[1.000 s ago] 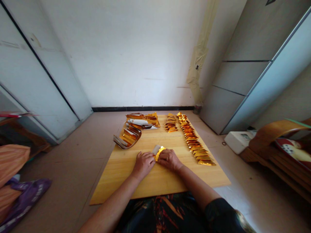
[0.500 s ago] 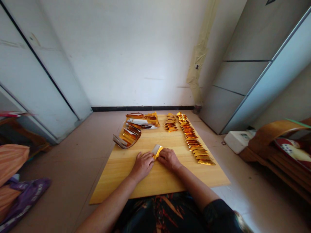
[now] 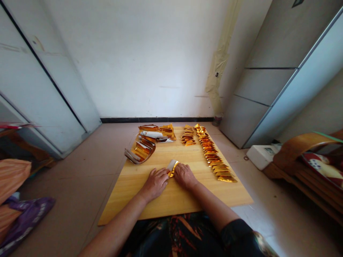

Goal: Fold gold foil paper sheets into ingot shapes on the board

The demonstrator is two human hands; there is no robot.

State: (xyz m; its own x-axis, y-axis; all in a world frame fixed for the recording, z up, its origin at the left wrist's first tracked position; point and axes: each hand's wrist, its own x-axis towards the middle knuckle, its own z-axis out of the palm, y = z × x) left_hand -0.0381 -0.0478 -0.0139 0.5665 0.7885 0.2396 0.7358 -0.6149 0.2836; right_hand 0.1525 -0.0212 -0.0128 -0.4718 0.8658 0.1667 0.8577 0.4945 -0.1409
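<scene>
Foil paper (image 3: 172,166) lies between left hand (image 3: 156,182) and right hand (image 3: 185,176), both holding its sides.

Ahead of us we see a pale wall (image 3: 134,64) with a black skirting strip (image 3: 155,120) along its foot and yellowish tape (image 3: 215,80) running down its right part. On our right we have a tall grey refrigerator-like cabinet (image 3: 268,84), and near it a white box (image 3: 259,156) just beside brown wooden furniture (image 3: 316,142) that bears a red and cream patterned cloth (image 3: 328,167). On our left we find whitish panels (image 3: 34,75), an orange bag (image 3: 12,178) and a purple bag (image 3: 32,214) with pale markings. Around us lies a tiled floor (image 3: 80,171).
</scene>
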